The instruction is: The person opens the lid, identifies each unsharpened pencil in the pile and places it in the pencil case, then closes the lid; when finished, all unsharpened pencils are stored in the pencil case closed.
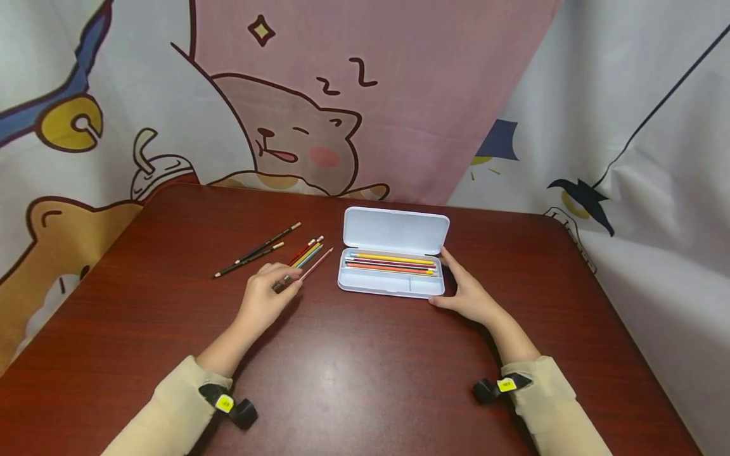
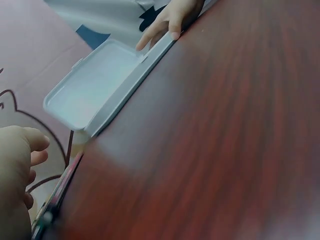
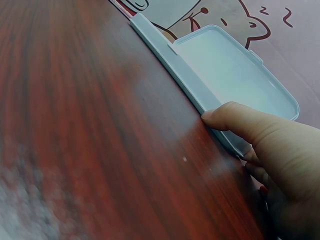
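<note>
A white pencil case [image 1: 373,290] lies with its lid [image 1: 396,229] raised and several pencils [image 1: 393,259] in its long compartment. My right hand [image 1: 470,294] holds the case's right end, thumb at the front corner and fingers behind; the right wrist view shows the thumb on the front wall. My left hand [image 1: 267,294] hovers over a loose bunch of coloured pencils [image 1: 308,253], fingers bent and a gap between thumb and forefinger. A pink pencil [image 1: 319,263] points away beside its fingertips. In the left wrist view the pencils [image 2: 62,185] lie apart from the fingers.
Two dark pencils [image 1: 259,250] lie on the reddish-brown table [image 1: 353,367], left of the bunch. A patterned curtain [image 1: 410,126] hangs behind the table's far edge. The case has a small divided compartment [image 1: 424,286] at its front right.
</note>
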Available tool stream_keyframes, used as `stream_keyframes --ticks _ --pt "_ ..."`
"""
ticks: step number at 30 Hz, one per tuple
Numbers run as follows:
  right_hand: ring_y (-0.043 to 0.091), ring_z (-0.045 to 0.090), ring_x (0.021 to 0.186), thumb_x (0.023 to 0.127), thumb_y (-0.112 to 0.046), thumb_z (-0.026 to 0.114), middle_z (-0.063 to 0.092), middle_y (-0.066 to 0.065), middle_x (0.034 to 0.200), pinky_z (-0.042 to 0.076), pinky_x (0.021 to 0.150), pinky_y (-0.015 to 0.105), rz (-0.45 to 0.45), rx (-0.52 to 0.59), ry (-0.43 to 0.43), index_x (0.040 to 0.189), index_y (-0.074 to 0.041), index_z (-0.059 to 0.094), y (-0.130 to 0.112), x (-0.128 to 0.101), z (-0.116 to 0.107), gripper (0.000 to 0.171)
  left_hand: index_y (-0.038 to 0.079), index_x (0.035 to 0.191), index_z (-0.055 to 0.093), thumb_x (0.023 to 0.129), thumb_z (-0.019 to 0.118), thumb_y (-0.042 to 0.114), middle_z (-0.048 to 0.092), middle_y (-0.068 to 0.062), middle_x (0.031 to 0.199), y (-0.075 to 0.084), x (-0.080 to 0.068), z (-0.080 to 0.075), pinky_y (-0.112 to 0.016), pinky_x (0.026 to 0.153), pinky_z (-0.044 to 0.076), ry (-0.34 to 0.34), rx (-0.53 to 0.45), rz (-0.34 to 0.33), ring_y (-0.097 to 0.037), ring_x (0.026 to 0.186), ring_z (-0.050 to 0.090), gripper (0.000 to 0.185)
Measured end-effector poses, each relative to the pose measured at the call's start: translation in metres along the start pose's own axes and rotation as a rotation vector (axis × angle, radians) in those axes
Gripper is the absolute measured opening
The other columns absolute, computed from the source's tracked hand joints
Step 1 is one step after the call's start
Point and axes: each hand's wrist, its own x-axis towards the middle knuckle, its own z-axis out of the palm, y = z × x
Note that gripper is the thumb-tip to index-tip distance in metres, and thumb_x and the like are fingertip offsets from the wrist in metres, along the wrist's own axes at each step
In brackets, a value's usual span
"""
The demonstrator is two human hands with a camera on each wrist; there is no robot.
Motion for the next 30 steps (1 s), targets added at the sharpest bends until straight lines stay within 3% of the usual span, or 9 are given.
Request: stream_keyframes --ticks 5,15,30 --pt "0.032 0.026 0.135 0.075 -0.024 0.083 0.035 0.018 0.146 0.018 0.108 0.056 -0.009 0.004 0.002 0.155 -0.014 0.007 0.001 0.000 0.000 0.110 0.001 0.090 0.073 0.072 0.079 -0.007 0.068 -0.001 0.081 -0.011 -0.009 -0.020 -0.021 0.059 0.039 0.017 0.030 -0.013 -0.017 0.070 0.052 0.021" --pt "0.031 0.026 0.135 0.075 -0.023 0.083 0.035 0.018 0.147 0.018 0.108 0.056 -0.003 0.008 0.006 0.155 -0.015 0.008 0.001 0.000 0.000 0.110 0.003 0.090 0.073 0.068 0.080 -0.009 0.068 0.001 0.082 -0.024 -0.027 -0.054 -0.015 0.061 0.040 0.010 0.099 -0.050 -0.011 0.070 0.053 0.026" --pt "0.030 0.025 0.136 0.075 -0.024 0.083 0.035 0.017 0.147 0.018 0.108 0.056 0.002 -0.003 0.007 0.155 -0.015 0.008 0.001 0.000 0.000 0.110 0.010 0.081 0.073 0.066 0.083 -0.003 0.067 0.006 0.081 -0.029 -0.040 -0.075 -0.017 0.064 0.040 -0.110 0.199 -0.138 -0.011 0.073 0.052 0.022"
